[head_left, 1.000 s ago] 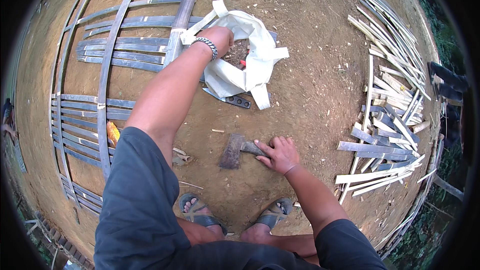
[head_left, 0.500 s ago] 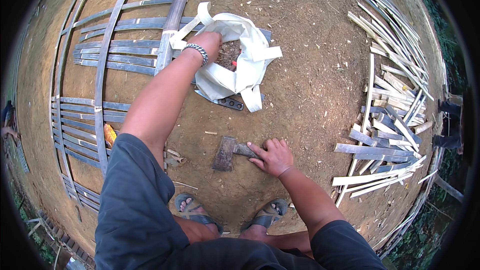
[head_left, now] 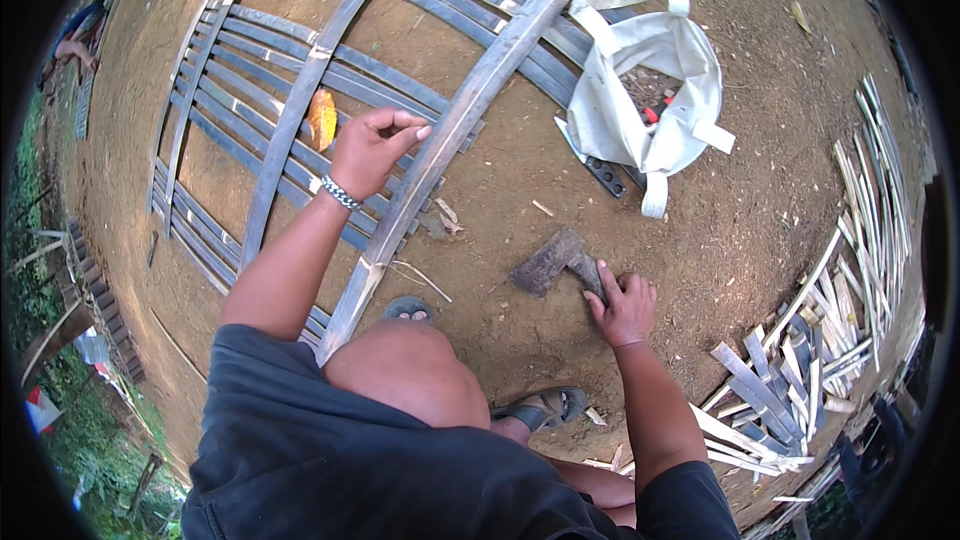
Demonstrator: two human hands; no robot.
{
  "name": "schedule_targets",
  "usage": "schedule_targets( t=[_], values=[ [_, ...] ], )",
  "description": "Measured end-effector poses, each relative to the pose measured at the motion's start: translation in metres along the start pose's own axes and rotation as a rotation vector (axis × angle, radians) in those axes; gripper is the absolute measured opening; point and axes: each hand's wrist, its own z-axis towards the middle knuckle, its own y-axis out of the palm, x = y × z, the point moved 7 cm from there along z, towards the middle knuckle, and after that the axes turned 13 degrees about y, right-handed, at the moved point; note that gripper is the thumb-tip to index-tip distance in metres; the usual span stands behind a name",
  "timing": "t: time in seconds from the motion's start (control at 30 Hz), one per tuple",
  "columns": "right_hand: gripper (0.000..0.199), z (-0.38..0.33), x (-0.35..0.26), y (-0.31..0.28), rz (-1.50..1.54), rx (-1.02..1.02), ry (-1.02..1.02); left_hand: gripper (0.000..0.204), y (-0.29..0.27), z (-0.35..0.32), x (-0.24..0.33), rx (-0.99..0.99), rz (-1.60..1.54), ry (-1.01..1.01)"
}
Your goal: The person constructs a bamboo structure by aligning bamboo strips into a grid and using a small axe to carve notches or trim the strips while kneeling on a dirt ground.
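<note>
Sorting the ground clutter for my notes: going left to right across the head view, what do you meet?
Yellow leaf → left hand → hatchet head → right hand → white bag → pile of split bamboo strips.

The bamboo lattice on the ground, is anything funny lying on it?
Yes: one yellow-orange dry leaf lies on the grey bamboo lattice, just left of the left hand. Its colour matches nothing around it.

- Left hand (head_left: 368, 150): arm extended forward, wrist bent, fingers curled, thumb and forefinger pinched together; whether anything sits between them cannot be confirmed.
- Right hand (head_left: 622, 305): arm lowered, palm down, fingers closed in a grip.
</note>
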Motion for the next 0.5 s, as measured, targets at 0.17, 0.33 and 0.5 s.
schedule_targets(
  t=[0.17, 0.33, 0.5],
  values=[
    [0.063, -0.001, 0.003, 0.004, -0.015, 0.015, -0.023, 0.012, 0.017, -0.076, -0.092, 0.218, -0.076, -0.100],
    [0.067, -0.002, 0.008, 0.005, -0.013, -0.015, -0.015, 0.008, 0.029, -0.068, -0.077, 0.128, 0.242, 0.228],
    [0.067, -0.003, 0.008, 0.008, -0.040, -0.023, -0.016, 0.008, 0.029, -0.055, -0.088, 0.037, 0.330, 0.307]
  ],
)
